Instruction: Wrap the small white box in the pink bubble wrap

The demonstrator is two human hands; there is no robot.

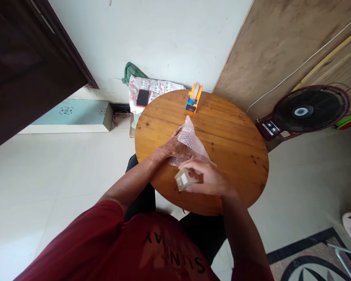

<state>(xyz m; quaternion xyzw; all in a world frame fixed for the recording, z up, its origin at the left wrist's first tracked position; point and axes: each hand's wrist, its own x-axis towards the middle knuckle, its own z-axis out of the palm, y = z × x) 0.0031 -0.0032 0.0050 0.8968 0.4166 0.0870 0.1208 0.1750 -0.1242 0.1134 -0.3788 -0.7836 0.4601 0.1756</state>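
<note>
My left hand point(175, 148) grips a sheet of clear bubble wrap point(190, 138) that stands up off the round wooden table point(228, 128). My right hand point(209, 177) is closed around a small brown cardboard box point(185, 179) with a white label, held just above the table's near edge, right below the bubble wrap. Both hands are close together near the middle of the table.
An orange and blue tape dispenser point(193, 99) sits at the table's far edge. Behind the table a printed sack point(155, 91) with a dark phone-like object point(142, 97) lies on the floor. A black fan point(307, 111) stands at right, a dark door point(26, 66) at left.
</note>
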